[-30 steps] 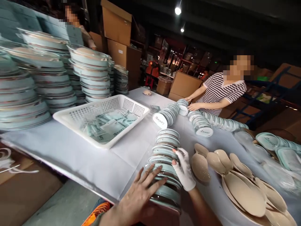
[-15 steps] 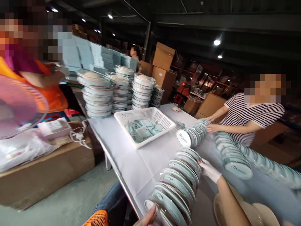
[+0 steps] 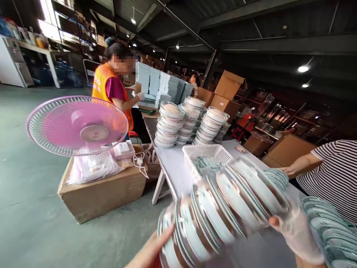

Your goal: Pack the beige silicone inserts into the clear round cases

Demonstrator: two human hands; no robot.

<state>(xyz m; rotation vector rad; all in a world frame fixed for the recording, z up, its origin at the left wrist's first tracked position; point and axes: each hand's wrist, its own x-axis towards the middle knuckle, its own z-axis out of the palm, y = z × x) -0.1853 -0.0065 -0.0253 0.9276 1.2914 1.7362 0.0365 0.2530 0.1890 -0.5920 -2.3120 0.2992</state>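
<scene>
A long row of round, clear-wrapped packs (image 3: 212, 208) with pale blue and white bands lies sideways between my two hands, lifted above the table and somewhat blurred. My left hand (image 3: 154, 243) presses the near end, its thumb over the front edge and its other fingers hidden. At the far right end, my right hand (image 3: 297, 230), in a whitish glove with a bare fingertip, closes against the last pack. Beyond the row, partly covered by it, a white plastic basket (image 3: 192, 160) holds pale blue printed packets (image 3: 208, 165).
Several stacks of similar packs (image 3: 169, 124) stand on the table (image 3: 170, 160). A pink fan (image 3: 75, 124) and a carton (image 3: 103, 197) are at left. A co-worker in an orange vest (image 3: 102, 80) stands behind; another in stripes (image 3: 334, 178) is right, beside more rows (image 3: 329, 223).
Both hands have raised the row of packs off the table and swung it toward a flatter, sideways angle. My view has turned left, bringing the whole fan into sight.
</scene>
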